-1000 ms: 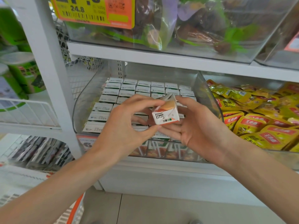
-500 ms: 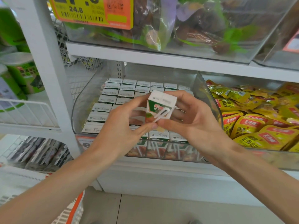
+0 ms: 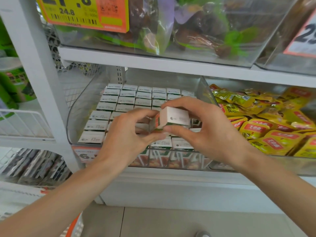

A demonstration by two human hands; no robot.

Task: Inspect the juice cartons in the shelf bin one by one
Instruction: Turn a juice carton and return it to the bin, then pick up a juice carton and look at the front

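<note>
Both hands hold one small juice carton (image 3: 172,120) above the front rows of the clear shelf bin (image 3: 77,117). The right hand (image 3: 205,132) is curled narrowly around it — fingers arched over the top at the far side, thumb pressed under its near lower edge. The left hand (image 3: 126,135) closes on the carton's left end, thumb and fingertips pinching there; part of the contact is hidden behind the fingers.

The carton shows a white panel with a small dark mark facing up towards the camera, and a green and orange printed side on its left. It lies tipped on its side, long axis roughly left to right.

Below it, the other cartons (image 3: 109,106) stand upright in tidy rows — white tops up. Yellow snack packets (image 3: 266,132) fill the neighbouring bin to the right.
</note>
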